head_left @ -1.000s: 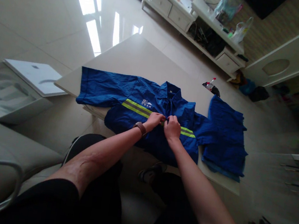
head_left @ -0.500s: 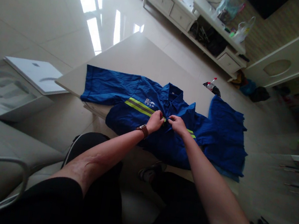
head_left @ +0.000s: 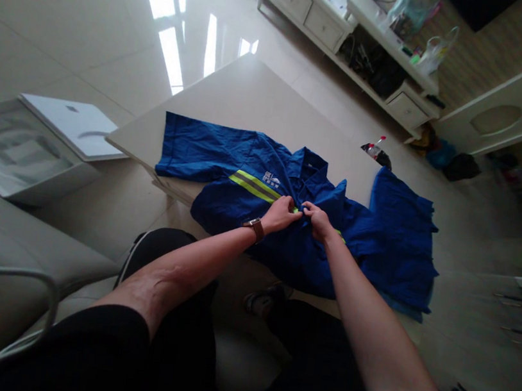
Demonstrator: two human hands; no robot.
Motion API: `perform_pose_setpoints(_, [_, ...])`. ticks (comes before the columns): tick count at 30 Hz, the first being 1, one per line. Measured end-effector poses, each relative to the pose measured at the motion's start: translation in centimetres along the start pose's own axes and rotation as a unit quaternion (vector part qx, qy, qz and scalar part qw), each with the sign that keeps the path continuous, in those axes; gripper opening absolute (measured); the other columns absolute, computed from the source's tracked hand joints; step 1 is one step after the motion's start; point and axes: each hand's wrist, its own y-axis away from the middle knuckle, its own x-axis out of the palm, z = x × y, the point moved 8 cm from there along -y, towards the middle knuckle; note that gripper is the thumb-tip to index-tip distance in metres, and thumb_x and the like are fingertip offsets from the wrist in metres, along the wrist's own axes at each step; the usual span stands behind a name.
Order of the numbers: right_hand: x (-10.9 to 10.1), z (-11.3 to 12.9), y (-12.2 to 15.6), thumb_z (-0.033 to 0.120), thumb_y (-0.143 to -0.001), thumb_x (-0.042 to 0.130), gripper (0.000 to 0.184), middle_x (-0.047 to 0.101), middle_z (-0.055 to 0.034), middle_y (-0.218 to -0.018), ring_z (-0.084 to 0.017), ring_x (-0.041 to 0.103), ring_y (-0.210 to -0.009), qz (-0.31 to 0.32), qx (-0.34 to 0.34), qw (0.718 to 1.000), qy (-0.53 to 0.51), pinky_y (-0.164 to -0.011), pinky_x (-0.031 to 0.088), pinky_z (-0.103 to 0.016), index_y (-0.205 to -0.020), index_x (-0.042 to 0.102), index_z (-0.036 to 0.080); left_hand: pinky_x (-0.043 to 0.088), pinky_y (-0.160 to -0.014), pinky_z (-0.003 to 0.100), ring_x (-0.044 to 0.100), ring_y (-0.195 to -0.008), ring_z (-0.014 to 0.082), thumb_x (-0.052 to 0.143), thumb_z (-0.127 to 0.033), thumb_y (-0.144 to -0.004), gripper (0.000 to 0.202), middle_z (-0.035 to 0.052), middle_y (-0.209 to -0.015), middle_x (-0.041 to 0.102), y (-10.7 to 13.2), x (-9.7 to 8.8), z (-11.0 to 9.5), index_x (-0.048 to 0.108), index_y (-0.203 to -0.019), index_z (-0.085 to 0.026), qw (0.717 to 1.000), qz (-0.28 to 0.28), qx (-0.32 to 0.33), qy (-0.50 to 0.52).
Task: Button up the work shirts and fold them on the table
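A blue work jacket (head_left: pixel 248 219) with yellow-green and grey reflective stripes and a white chest logo lies spread over the pale table (head_left: pixel 250 97). Its collar points to the table's far side. My left hand (head_left: pixel 281 214), a brown-strapped watch on its wrist, pinches the jacket's front edge below the collar. Close beside it, my right hand (head_left: pixel 318 221) also pinches the front placket, fingertips nearly meeting the left ones. Whether a button lies between the fingers is too small to tell.
At the left stands an open white box (head_left: pixel 29 150) with a white lid (head_left: pixel 77 124). A white TV cabinet (head_left: pixel 310 15) holding plastic bags runs along the far wall. A bottle with a red cap (head_left: pixel 375 148) shows behind the table. A grey sofa (head_left: pixel 17 232) is at my left.
The whole view has shifted slightly, so the scene sits further right. Both hands stay at the jacket front, and their fingertips have drawn a little closer together.
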Motion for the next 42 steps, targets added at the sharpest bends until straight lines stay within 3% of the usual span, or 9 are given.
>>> perform_pose_setpoints(5, [-0.2,-0.2,0.1,0.035,-0.063,0.050,0.046,0.044,0.0022,-0.072,-0.003,0.039,-0.065,0.018,0.013,0.999,-0.042,-0.064,0.033,-0.011,-0.102,0.042,0.011,0.044,-0.080,0.030,0.054,-0.079,0.0167,0.064,-0.017,-0.090,0.016,0.0029,-0.081,0.060,0.1,0.3,-0.4,0.057,-0.076,-0.018,0.999,0.005,0.040,0.015])
perform_pose_setpoints(13, [0.5,-0.3,-0.2,0.035,-0.066,0.049,0.043,0.043,0.0030,-0.070,-0.002,0.038,-0.061,0.019,-0.008,0.999,-0.042,-0.062,0.035,-0.012,-0.101,0.043,0.011,0.040,-0.073,0.028,0.052,-0.076,0.0158,0.059,-0.010,-0.086,0.013,0.0004,-0.077,0.058,-0.7,0.3,0.7,0.057,-0.075,-0.017,0.997,0.007,0.006,0.070])
perform_pose_setpoints(17, [-0.3,-0.4,-1.2,0.033,-0.072,0.053,0.035,0.051,0.0009,-0.073,-0.002,0.039,-0.062,-0.051,-0.041,0.998,0.007,-0.065,0.034,-0.011,-0.097,0.051,0.008,0.037,-0.065,0.027,0.050,-0.069,0.0142,0.058,-0.012,-0.084,0.011,-0.0013,-0.070,0.056,-1.0,0.3,1.3,0.057,-0.074,-0.017,0.996,0.020,-0.009,0.091])
perform_pose_setpoints(22, [-1.5,0.6,-0.7,0.032,-0.079,0.060,0.035,0.065,-0.0063,-0.100,-0.006,0.055,-0.085,-0.158,-0.099,0.979,0.080,-0.082,0.041,-0.012,-0.100,0.069,0.006,0.036,-0.065,0.026,0.049,-0.068,0.0135,0.058,-0.011,-0.082,0.010,-0.0018,-0.067,0.055,-1.1,0.4,1.4,0.058,-0.073,-0.016,0.995,0.027,-0.010,0.100])
perform_pose_setpoints(27, [-1.5,1.7,0.4,0.033,-0.081,0.064,0.033,0.066,-0.0070,-0.102,-0.010,0.060,-0.092,-0.204,-0.106,0.965,0.127,-0.090,0.044,-0.017,-0.099,0.076,0.008,0.038,-0.067,0.025,0.051,-0.070,0.0136,0.059,-0.014,-0.084,0.010,-0.0014,-0.071,0.059,-1.3,0.3,1.3,0.060,-0.075,-0.016,0.995,0.044,-0.016,0.089])
perform_pose_setpoints(33, [-4.8,3.1,3.0,0.033,-0.084,0.063,0.036,0.066,-0.0084,-0.102,-0.012,0.060,-0.092,-0.309,-0.134,0.929,0.153,-0.092,0.045,-0.019,-0.103,0.077,0.007,0.043,-0.077,0.032,0.055,-0.078,0.0193,0.053,-0.010,-0.085,0.015,0.0073,-0.081,0.064,-1.2,-1.5,1.6,0.056,-0.072,-0.017,0.995,-0.021,-0.095,0.020])
perform_pose_setpoints(36, [-5.2,3.8,4.9,0.046,-0.085,0.066,0.042,0.066,-0.0084,-0.098,-0.010,0.058,-0.085,-0.282,-0.191,0.925,0.171,-0.083,0.042,-0.018,-0.098,0.076,0.007,0.045,-0.084,0.035,0.058,-0.088,0.0233,0.057,-0.012,-0.085,0.007,0.0116,-0.093,0.064,-0.9,-2.4,1.0,0.061,-0.091,-0.016,0.993,-0.056,-0.102,-0.009])
perform_pose_setpoints(39, [-4.3,4.8,7.0,0.062,-0.094,0.053,0.060,0.063,-0.0089,-0.090,-0.007,0.053,-0.078,-0.231,-0.261,0.919,0.186,-0.077,0.037,-0.018,-0.090,0.073,0.006,0.047,-0.091,0.038,0.059,-0.095,0.0256,0.056,-0.016,-0.089,0.030,0.0149,-0.111,0.059,-0.5,-2.9,-0.5,0.060,-0.119,-0.016,0.995,-0.070,-0.054,-0.035])
perform_pose_setpoints(42, [-3.3,5.6,8.8,0.066,-0.100,0.041,0.070,0.058,-0.0095,-0.081,-0.005,0.049,-0.074,-0.209,-0.292,0.909,0.210,-0.074,0.033,-0.019,-0.077,0.067,0.006,0.046,-0.095,0.044,0.056,-0.109,0.0310,0.056,-0.022,-0.093,0.031,0.0162,-0.125,0.053,0.0,-2.8,-2.2,0.062,-0.124,-0.022,0.992,-0.059,0.010,-0.112])
